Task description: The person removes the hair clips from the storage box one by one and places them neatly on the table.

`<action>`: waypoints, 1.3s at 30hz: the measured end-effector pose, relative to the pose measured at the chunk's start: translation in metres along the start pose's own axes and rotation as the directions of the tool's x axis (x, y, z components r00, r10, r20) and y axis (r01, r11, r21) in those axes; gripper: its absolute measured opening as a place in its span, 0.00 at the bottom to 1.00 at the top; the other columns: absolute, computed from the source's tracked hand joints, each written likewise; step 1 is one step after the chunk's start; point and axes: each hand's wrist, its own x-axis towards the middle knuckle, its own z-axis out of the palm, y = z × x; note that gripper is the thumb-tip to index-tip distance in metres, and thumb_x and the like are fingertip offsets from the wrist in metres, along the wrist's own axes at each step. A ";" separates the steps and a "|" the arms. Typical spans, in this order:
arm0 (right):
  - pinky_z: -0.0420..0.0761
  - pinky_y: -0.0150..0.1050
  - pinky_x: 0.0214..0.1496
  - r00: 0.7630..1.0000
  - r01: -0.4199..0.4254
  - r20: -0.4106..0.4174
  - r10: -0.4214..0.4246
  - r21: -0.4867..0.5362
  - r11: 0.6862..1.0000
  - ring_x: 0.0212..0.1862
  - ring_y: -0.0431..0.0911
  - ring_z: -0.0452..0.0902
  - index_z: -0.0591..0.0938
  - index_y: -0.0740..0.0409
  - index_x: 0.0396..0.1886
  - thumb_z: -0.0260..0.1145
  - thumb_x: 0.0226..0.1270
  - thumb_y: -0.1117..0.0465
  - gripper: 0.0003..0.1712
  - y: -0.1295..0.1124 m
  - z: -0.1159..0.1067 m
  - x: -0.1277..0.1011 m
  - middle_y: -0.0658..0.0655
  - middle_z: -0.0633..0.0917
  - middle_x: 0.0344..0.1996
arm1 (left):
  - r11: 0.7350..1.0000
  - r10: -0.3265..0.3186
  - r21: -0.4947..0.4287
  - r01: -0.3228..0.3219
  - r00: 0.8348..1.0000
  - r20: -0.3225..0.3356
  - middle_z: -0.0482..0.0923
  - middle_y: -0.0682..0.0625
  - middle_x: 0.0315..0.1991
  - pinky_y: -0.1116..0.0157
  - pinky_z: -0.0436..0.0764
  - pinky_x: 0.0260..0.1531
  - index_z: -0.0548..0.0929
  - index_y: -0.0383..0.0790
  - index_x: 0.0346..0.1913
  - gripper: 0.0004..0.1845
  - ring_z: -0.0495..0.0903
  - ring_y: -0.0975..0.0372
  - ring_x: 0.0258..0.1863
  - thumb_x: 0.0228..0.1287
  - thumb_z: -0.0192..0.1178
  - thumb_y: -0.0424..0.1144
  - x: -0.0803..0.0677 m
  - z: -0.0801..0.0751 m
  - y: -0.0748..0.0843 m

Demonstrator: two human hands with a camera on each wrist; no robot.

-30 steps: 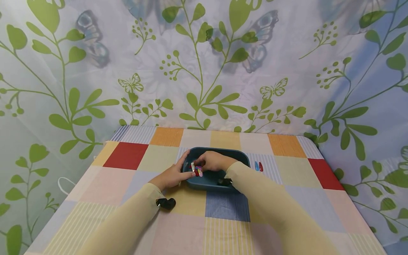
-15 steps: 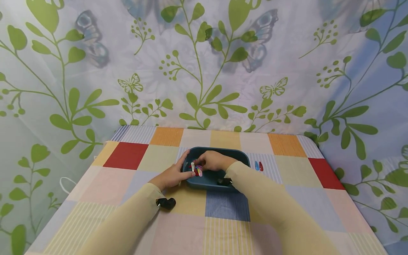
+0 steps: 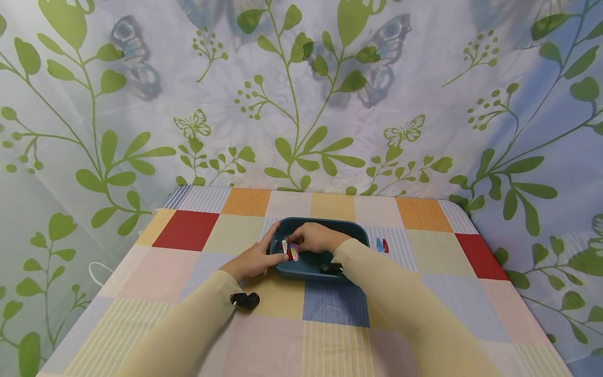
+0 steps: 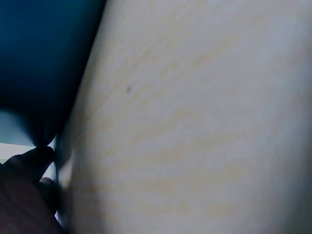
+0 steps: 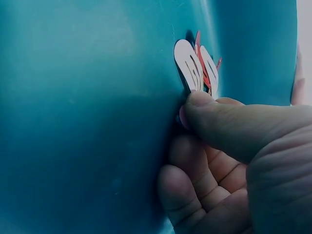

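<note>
I see my right hand reaching into the tray, thumb and fingers curled and pinching a bunch of clips at one end. In the right wrist view the thumb presses on the clips, which fan out white and red against the tray's teal wall. The clips sit at the left end of the tray, just above its floor.

My left hand rests against the tray's left rim, thumb up along the edge and fingers laid together at the near corner, touching it. From the left wrist view I cannot tell more: a pale sleeve fills nearly all of it, with only a dark strip of tray beside it.

Around the tray, two loose clips, one blue and one red, lie on the checked cloth just right of it. A small black object lies on the cloth by my left sleeve, and my right forearm covers the tray's near right corner. A leaf-and-butterfly curtain hangs behind the table.
</note>
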 end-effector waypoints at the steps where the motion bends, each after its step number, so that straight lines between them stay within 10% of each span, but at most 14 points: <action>1: 0.75 0.31 0.35 1.000 0.000 0.000 0.000 0.002 1.000 0.32 0.39 0.76 0.88 0.52 0.63 0.71 0.72 0.63 0.20 0.000 -0.001 0.000 0.48 0.89 0.38 | 1.000 0.000 -0.001 0.000 1.000 0.000 0.55 0.35 0.83 0.37 0.61 0.76 0.40 0.75 0.85 0.53 0.65 0.43 0.76 0.70 0.66 0.55 0.000 0.000 0.000; 8: 0.76 0.31 0.40 1.000 0.005 -0.004 -0.005 0.009 1.000 0.36 0.39 0.76 0.87 0.52 0.64 0.71 0.72 0.63 0.22 0.000 -0.003 -0.002 0.51 0.91 0.49 | 1.000 -0.007 -0.005 0.007 1.000 0.000 0.52 0.36 0.84 0.34 0.59 0.76 0.40 0.73 0.85 0.52 0.62 0.42 0.78 0.71 0.65 0.54 0.000 0.000 0.001; 39: 0.77 0.34 0.30 0.995 -0.054 -0.070 0.069 0.197 0.979 0.25 0.39 0.77 0.82 0.57 0.67 0.65 0.75 0.65 0.22 0.005 -0.009 -0.015 0.50 0.87 0.24 | 0.999 -0.003 -0.044 0.003 1.000 0.002 0.56 0.36 0.82 0.40 0.60 0.77 0.40 0.70 0.86 0.54 0.63 0.44 0.76 0.71 0.67 0.52 0.000 0.002 -0.003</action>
